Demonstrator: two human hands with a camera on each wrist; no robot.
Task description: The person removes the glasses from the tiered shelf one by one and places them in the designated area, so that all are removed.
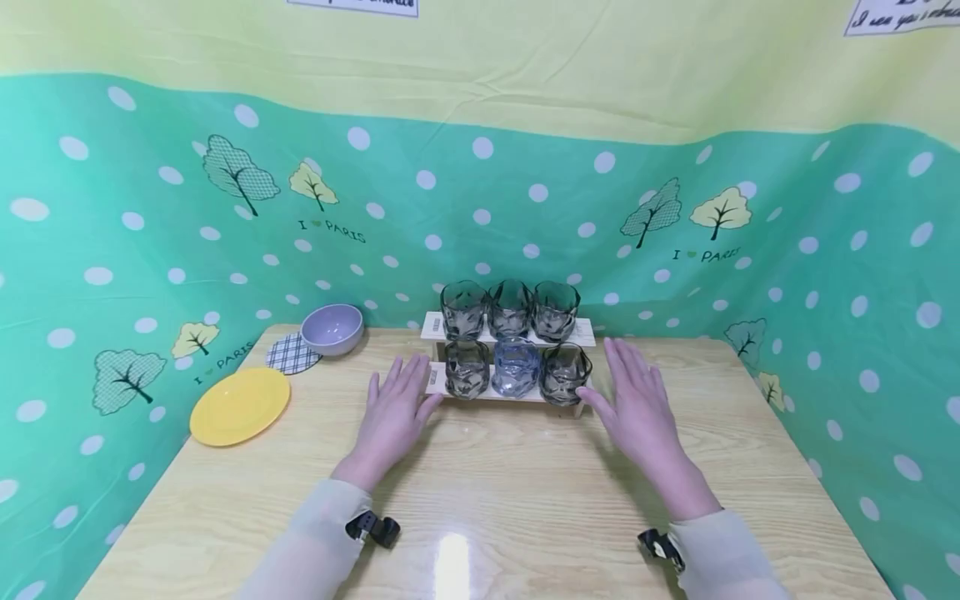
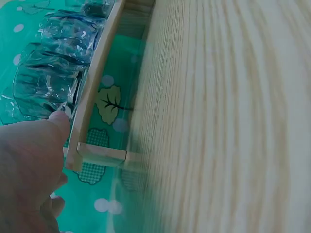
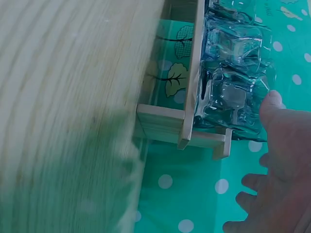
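Observation:
A small two-step wooden rack [image 1: 435, 327] stands at the back middle of the table and carries several faceted glass tumblers, dark ones [image 1: 464, 310] and one bluish one [image 1: 515, 367] in the lower row. My left hand [image 1: 393, 410] hovers flat, fingers straight, just left of the rack's lower step; its thumb [image 2: 58, 119] is close to the rack's end [image 2: 95, 153]. My right hand [image 1: 636, 402] is spread the same way on the rack's right side, with its thumb [image 3: 272, 104] near the end tumbler [image 3: 233, 99]. Neither hand holds anything.
At the back left lie a yellow plate [image 1: 240, 406], a lilac bowl [image 1: 332, 328] and a checked coaster [image 1: 291, 354]. The light wooden table [image 1: 480, 500] is walled on three sides by a green dotted cloth [image 1: 112, 275].

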